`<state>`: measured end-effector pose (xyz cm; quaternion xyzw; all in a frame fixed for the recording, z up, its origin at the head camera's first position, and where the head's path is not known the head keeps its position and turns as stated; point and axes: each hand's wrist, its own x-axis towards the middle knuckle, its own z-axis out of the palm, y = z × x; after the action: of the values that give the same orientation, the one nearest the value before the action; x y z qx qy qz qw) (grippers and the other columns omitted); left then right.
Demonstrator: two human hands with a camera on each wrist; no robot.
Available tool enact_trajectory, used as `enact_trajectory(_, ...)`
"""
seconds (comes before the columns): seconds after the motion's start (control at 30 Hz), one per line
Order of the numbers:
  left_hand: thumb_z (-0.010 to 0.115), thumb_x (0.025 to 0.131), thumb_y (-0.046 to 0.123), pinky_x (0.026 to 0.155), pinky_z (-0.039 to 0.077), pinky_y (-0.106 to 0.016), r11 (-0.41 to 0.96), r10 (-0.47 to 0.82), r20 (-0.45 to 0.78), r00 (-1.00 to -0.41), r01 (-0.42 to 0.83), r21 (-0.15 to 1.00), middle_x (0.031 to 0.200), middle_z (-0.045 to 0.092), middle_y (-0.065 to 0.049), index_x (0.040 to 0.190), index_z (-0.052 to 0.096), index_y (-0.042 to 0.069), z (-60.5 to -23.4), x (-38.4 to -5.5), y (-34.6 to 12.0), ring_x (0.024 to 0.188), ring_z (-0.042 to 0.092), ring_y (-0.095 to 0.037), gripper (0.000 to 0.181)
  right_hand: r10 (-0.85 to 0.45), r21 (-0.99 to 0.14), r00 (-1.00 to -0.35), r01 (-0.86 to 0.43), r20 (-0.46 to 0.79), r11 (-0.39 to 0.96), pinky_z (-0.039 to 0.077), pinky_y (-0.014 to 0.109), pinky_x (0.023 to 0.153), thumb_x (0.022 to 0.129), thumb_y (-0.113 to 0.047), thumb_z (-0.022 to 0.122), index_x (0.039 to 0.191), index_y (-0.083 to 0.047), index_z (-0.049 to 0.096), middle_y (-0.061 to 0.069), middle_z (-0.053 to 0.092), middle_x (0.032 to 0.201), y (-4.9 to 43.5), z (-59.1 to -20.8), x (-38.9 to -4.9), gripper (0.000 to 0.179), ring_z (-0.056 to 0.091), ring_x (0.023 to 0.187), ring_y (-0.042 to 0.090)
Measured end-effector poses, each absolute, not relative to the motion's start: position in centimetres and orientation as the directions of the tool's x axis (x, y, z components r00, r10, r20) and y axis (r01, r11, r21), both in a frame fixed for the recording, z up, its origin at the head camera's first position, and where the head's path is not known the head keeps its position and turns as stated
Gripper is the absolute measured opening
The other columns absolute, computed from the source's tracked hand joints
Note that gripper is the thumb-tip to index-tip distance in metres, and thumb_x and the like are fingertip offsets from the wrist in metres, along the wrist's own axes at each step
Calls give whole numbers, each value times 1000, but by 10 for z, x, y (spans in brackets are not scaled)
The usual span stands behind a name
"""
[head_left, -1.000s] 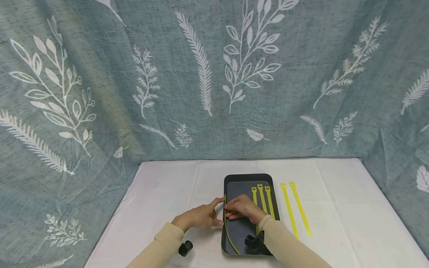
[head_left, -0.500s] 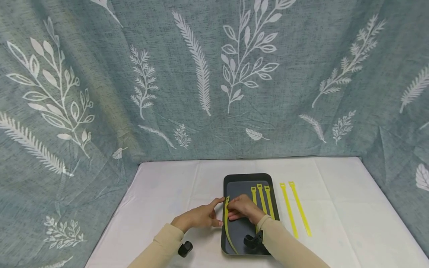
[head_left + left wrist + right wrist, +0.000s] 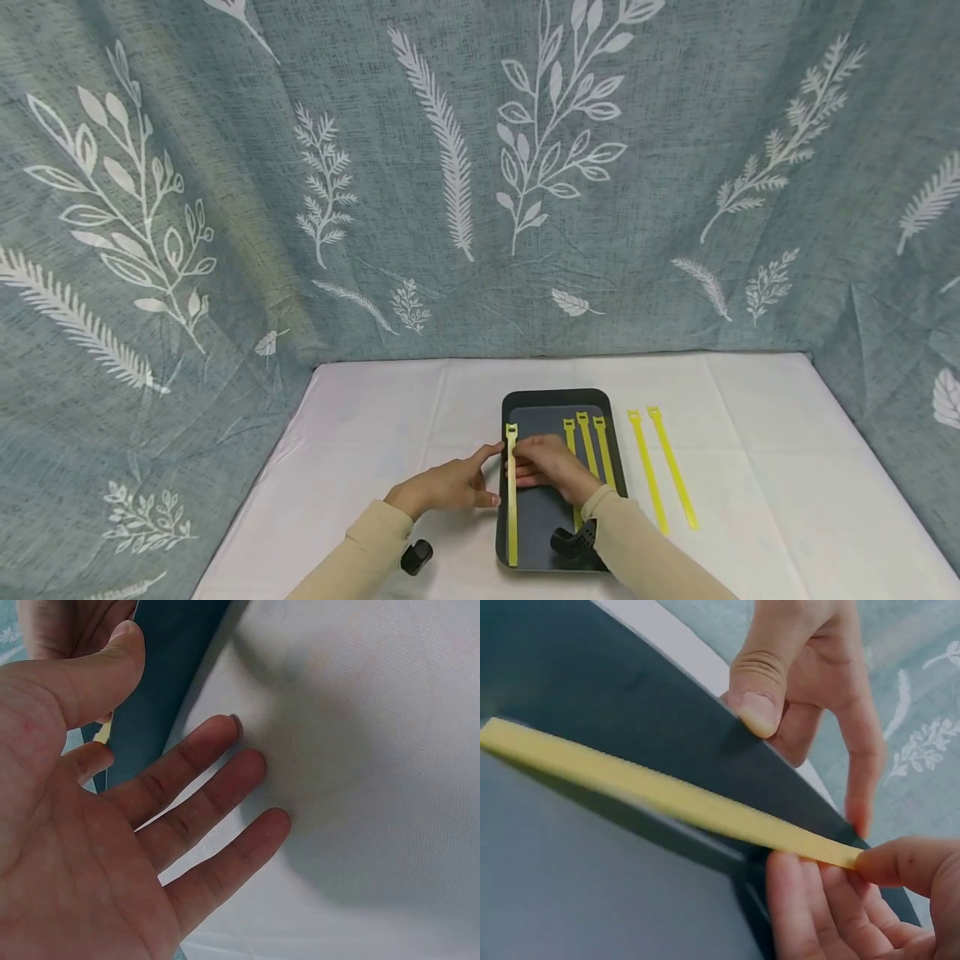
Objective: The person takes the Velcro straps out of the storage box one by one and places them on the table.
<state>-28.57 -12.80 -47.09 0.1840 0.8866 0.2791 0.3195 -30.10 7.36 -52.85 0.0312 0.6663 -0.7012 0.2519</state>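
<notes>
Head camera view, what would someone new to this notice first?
Probably the blue-green curtain with white leaf prints, filling the upper part of the view. Next come the bright yellow strips: one strap pinched by the right hand along the left side of the dark tray, three straps further right inside it, and two straps on the white cloth beyond. The left hand is at the tray's left rim.

Head view: from well back, forward and down to the far edge of the tabletop point(image 3: 375, 417). Wrist views: close up, facing left hand point(image 3: 86, 840) and right hand point(image 3: 859, 911), sharing the left rim of the tray point(image 3: 652, 690).
</notes>
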Motion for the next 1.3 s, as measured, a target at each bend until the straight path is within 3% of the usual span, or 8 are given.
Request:
enact_trajectory(0.33,75,93,30,87,49,-45,795,479,-483,-732,130,592,96,69,-3,160,28,23,-469,-285,-126,86,61,-17,82,-258,-936,-906,353,-336,-21,61,31,72,99,-15,59,124,6,61,8,70,95,83,-512,-306,33,67,76,11)
enact_trajectory(0.73,74,93,30,86,49,-44,805,481,-483,-732,150,574,98,68,-3,161,27,22,-467,-284,-126,87,62,-17,83,-239,-959,-933,283,-269,-27,60,31,75,100,-19,63,126,2,62,21,69,120,101,-472,-322,34,68,81,13)
enact_trajectory(1.0,74,94,31,87,49,-43,809,488,-473,-734,175,562,99,69,-3,162,26,22,-467,-284,-127,88,62,-16,84,-250,-970,-944,235,-214,-59,60,31,79,102,-19,60,132,3,58,5,68,106,113,-443,-332,37,67,84,11)
enact_trajectory(1.3,74,94,31,88,49,-46,812,476,-486,-733,155,562,101,68,-4,162,25,24,-467,-282,-127,89,61,-17,85,-243,-978,-951,205,-189,-41,60,33,79,103,-23,60,135,-2,57,11,65,119,124,-417,-337,38,66,91,16)
